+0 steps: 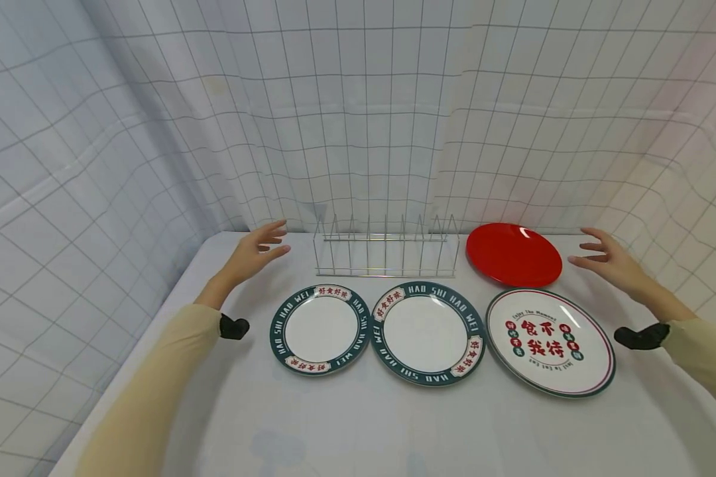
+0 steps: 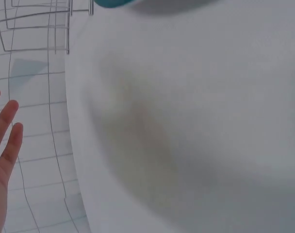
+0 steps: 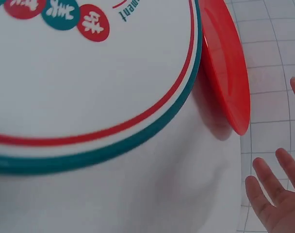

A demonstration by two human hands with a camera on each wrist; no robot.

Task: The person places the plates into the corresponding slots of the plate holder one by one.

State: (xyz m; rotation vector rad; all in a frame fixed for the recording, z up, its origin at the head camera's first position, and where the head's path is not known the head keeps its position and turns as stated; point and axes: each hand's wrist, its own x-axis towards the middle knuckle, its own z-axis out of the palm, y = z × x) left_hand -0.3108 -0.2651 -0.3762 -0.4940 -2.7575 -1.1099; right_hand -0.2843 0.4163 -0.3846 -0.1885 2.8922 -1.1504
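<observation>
My left hand [image 1: 255, 254] hovers over the table's back left, left of a wire dish rack [image 1: 386, 271], its fingers loosely spread and holding nothing. In the left wrist view that hand [image 2: 3, 141] shows at the left edge. Over the right side, my right hand [image 1: 614, 263] is also empty, fingers relaxed, just right of a red plate [image 1: 513, 255]. Below the red plate lies a white oval plate [image 1: 551, 344] with red lettering. Two round plates with dark green patterned rims, a smaller one [image 1: 320, 330] and a larger one [image 1: 427, 333], lie in front of the rack.
A white cloth covers the table [image 1: 346, 424]. Grid-patterned curtains [image 1: 358, 112] hang behind it and on both sides. The rack stands near the back edge, its upright wires bare. The plates lie close together in a row, with the red plate's front edge near the oval plate.
</observation>
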